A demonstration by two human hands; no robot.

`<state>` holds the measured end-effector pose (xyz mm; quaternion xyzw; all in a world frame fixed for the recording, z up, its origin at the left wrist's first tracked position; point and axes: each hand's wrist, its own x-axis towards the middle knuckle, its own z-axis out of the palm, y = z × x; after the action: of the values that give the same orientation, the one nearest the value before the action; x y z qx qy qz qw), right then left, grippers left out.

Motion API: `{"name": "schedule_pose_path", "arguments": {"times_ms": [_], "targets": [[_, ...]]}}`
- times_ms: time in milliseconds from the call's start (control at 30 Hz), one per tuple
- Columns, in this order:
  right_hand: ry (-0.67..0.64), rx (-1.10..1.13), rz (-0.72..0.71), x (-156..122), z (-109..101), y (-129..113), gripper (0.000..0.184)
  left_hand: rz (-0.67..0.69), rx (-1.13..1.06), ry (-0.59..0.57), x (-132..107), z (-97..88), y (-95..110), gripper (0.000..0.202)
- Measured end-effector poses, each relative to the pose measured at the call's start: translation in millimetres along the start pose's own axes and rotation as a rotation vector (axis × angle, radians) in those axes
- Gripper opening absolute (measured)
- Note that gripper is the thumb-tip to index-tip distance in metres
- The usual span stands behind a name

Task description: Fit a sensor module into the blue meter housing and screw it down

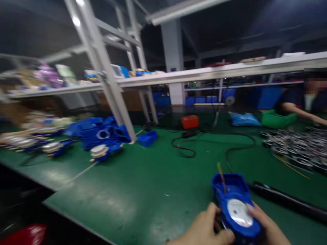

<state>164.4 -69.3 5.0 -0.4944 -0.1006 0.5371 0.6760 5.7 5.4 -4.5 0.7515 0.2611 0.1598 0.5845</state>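
Observation:
Both my hands hold a blue plastic housing (pixel 233 200) low at the right of the green table (pixel 143 190). It has a round silver disc (pixel 238 212) on top and thin wires sticking up from its far end. My left hand (pixel 205 228) grips its left side. My right hand (pixel 268 228) grips its right side, thumb by the disc.
A pile of blue housings (pixel 99 136) lies at the left. A small blue tray (pixel 147 138), a red box (pixel 189 121) and black cables (pixel 204 143) sit mid-table. A black tool (pixel 286 200) lies to the right. A co-worker (pixel 306 102) sits by a green bin (pixel 277 119) and metal parts (pixel 296 148).

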Motion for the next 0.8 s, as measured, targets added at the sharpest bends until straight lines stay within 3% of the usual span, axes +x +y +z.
{"name": "schedule_pose_path", "arguments": {"times_ms": [100,200,400,567,700,800], "targets": [[0.028,0.066,-0.026,-7,-27,-1,0.081,-0.021,-0.089,-0.012,22,3.3,-10,0.055],[0.042,0.148,-0.056,-11,-41,10,0.085,-0.055,-0.207,0.000,32,11.1,-12,0.057],[0.044,0.109,-0.132,-18,-60,22,0.083,-0.116,-0.506,0.001,53,23.8,3,0.076],[0.004,0.096,-0.122,-10,-65,9,0.092,-0.149,-0.654,-0.038,81,15.9,17,0.077],[-0.023,0.120,-0.050,4,-65,0,0.078,-0.193,-0.699,-0.144,92,9.3,24,0.074],[-0.110,0.162,-0.064,19,-68,-3,0.068,-0.218,-0.718,-0.134,94,12.2,27,0.073]]}}
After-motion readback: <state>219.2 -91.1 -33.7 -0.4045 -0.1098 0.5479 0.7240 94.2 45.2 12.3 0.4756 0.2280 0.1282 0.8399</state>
